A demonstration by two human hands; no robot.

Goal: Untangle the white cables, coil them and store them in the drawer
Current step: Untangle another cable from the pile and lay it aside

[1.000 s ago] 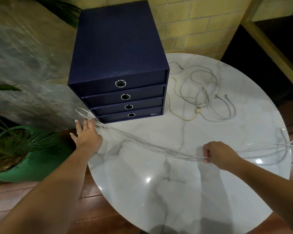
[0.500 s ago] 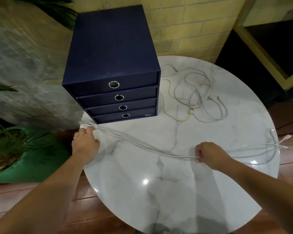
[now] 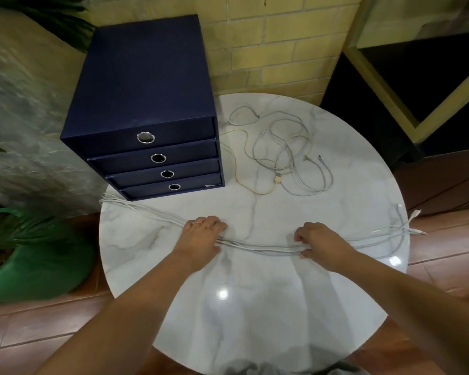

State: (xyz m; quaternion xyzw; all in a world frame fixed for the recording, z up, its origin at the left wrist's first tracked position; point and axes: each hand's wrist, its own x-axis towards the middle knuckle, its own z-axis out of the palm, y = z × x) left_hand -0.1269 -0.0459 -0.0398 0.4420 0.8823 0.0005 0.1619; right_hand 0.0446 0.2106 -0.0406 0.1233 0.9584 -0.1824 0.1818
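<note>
A bundle of white cables (image 3: 263, 249) lies stretched across the round marble table (image 3: 255, 307), from its left edge to its right edge. My left hand (image 3: 202, 235) grips the bundle left of centre, thumb under the strands. My right hand (image 3: 318, 243) grips the same bundle to the right. The cable ends with plugs (image 3: 413, 215) hang over the right rim. A second loose tangle of white cables (image 3: 287, 158) lies behind, right of the dark blue drawer unit (image 3: 146, 109). All of its drawers are closed.
A yellowish cable with a USB plug (image 3: 276, 180) runs through the loose tangle. A green plant pot (image 3: 38, 266) stands on the floor at the left. A brick wall and a dark cabinet (image 3: 417, 90) are behind the table.
My left hand has slid right along the bundle from the table's left edge to near the centre. The right hand kept its grip. The camera has tilted, shifting the scene.
</note>
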